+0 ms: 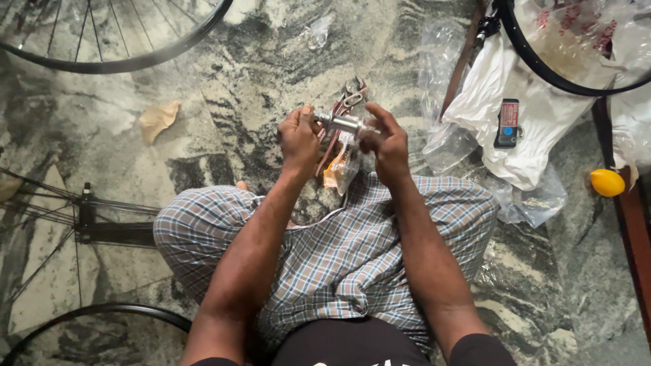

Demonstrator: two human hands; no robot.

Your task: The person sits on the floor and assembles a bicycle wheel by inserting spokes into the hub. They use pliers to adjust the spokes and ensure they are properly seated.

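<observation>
Steel wheel hub (344, 123) held between a seated person's two hands above a marbled stone floor (258, 74).

The left hand (298, 139) pinches one end of the hub and the right hand (388, 142) pinches the other, fingers pressed onto the metal, the part level just beyond the knees of the checked cloth (339, 257). Just behind the hub lie red-handled pliers (346, 102); just under it hangs a small clear packet (339, 169). Far to the hub's left sits a crumpled brown paper (158, 119); to its right, white plastic bags (522, 115), a small dark device (507, 123) and a yellow ball (607, 182). Spoked rims (102, 64) lie well beyond the hub.
</observation>
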